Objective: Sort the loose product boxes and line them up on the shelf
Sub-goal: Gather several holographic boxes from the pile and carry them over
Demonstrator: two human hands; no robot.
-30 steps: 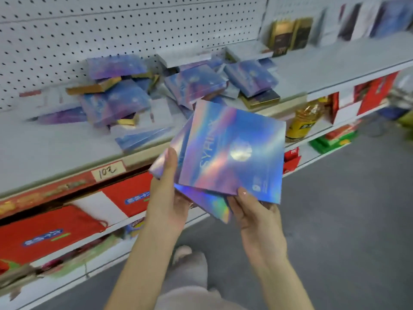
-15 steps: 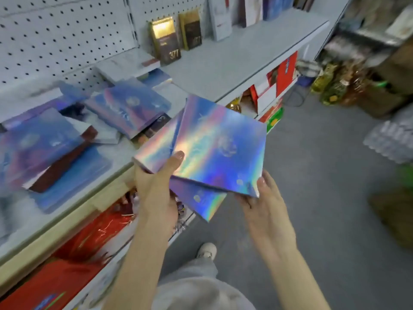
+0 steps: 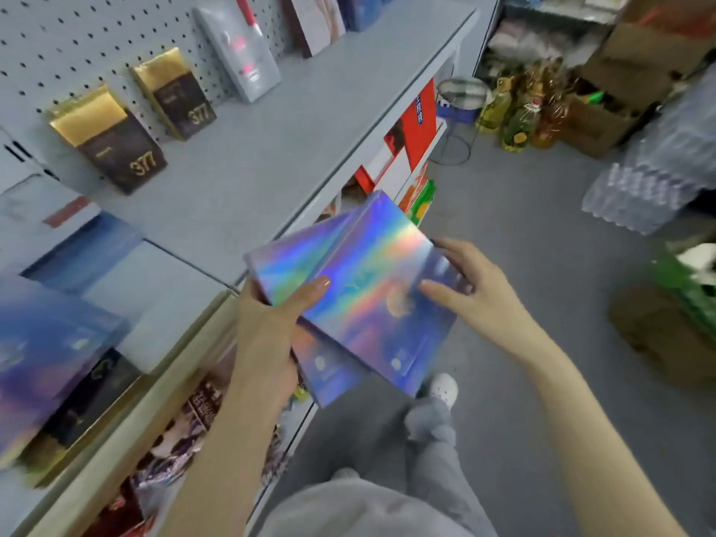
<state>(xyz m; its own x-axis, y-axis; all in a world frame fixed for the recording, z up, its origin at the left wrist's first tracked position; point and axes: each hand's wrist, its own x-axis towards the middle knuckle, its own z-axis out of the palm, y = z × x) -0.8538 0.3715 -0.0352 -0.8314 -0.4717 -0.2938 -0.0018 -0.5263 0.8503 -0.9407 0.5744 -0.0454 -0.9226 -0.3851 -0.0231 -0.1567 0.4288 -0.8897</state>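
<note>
I hold a fanned stack of holographic boxes (image 3: 372,288) just off the front edge of the grey shelf (image 3: 252,160). My left hand (image 3: 271,335) grips the stack from its left side, thumb on the top box. My right hand (image 3: 469,288) touches the right edge of the top box, fingers spread over its corner. More holographic boxes (image 3: 42,350) lie loose at the shelf's left end. Two dark and gold boxes (image 3: 112,141) stand leaning on the pegboard.
A white box (image 3: 240,48) and others stand further along the shelf. Red packages (image 3: 416,122) fill the lower shelf. On the floor at right are oil bottles (image 3: 519,114), cardboard boxes (image 3: 627,83) and wrapped water bottles (image 3: 651,188). My feet are below.
My view has swung right along the shelf, leaving the loose pile at the far left. The stack went with my hands, and my right hand shifted from under the top box to its right edge.
</note>
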